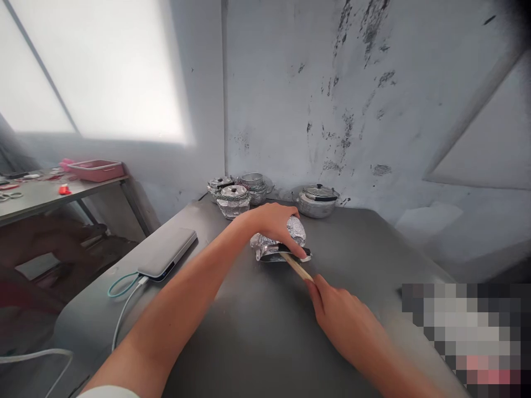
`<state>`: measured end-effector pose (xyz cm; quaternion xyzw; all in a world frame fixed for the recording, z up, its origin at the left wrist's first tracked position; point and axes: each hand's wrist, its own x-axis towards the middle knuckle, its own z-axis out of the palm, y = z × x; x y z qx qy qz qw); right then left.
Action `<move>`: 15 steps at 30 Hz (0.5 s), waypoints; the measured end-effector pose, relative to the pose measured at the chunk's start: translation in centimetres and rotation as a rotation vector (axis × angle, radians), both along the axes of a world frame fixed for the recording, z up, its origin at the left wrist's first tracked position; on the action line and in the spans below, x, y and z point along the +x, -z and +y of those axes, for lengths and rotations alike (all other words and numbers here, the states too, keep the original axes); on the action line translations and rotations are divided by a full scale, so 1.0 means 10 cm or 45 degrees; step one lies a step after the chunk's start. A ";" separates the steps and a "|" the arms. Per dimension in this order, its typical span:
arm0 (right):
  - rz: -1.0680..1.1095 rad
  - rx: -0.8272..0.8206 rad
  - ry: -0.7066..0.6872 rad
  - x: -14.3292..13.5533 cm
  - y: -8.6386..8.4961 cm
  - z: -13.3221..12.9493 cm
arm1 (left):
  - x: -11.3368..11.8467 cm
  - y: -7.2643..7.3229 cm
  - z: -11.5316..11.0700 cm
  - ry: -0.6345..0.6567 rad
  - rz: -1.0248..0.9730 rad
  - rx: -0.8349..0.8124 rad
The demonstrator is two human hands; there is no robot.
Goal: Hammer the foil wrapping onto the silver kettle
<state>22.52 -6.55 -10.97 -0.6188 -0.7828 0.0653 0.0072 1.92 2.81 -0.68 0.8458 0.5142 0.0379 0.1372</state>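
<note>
In the middle of the table, my left hand [274, 220] reaches over a small pot wrapped in crinkled foil [297, 229], its thumb and fingers closed around it. The pot seems tipped toward me. A black strip, perhaps a handle, runs along its near side under my thumb. My right hand [342, 312] is closed on a pale wooden stick [300, 271]. The far end of that stick meets the pot at the black strip; its very tip is hidden there.
Several small metal pots, including a foil-wrapped lidded one [233, 203], and a wider lidded pot [318, 201] stand along the wall. A power bank [168, 254] with cables lies at left. A side table holds a red basket [97, 171] and scissors [10, 195].
</note>
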 end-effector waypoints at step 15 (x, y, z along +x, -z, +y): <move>0.045 -0.064 0.006 0.02 0.00 0.02 | 0.00 0.01 0.01 0.008 0.009 0.015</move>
